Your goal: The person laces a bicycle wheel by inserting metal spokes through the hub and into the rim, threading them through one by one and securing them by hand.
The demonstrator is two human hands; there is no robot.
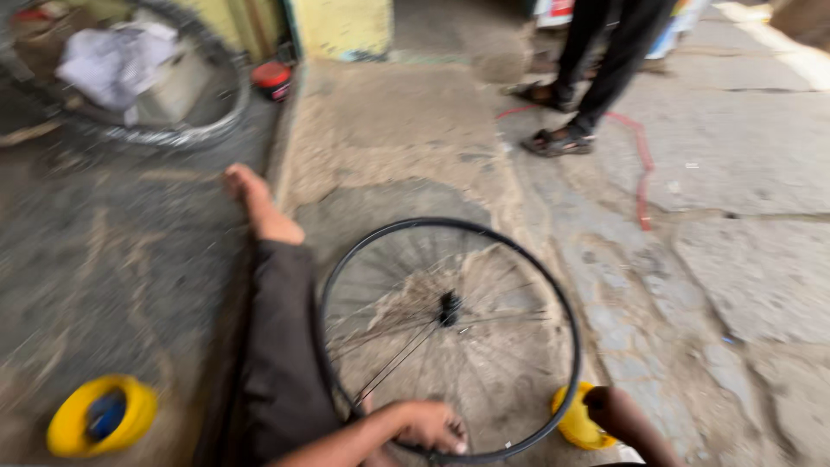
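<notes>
A black bicycle wheel rim (566, 324) with thin spokes and a dark hub (449, 308) lies tilted on the ground in front of me. My left hand (428, 425) is curled over the rim's near edge at the bottom. My right hand (612, 410) is at the rim's lower right, against a small yellow container (575, 425); blur hides whether its fingers hold anything. My outstretched leg in a dark trouser (281, 346) runs along the wheel's left side, ending in a bare foot (259, 207).
A yellow bowl (99, 415) with something blue inside sits at the lower left. A tyre (186, 130) ringing white cloth (117, 60) lies at the far left, beside a red tin (272, 78). Another person's legs (605, 69) in sandals stand ahead, near a red hose (641, 173).
</notes>
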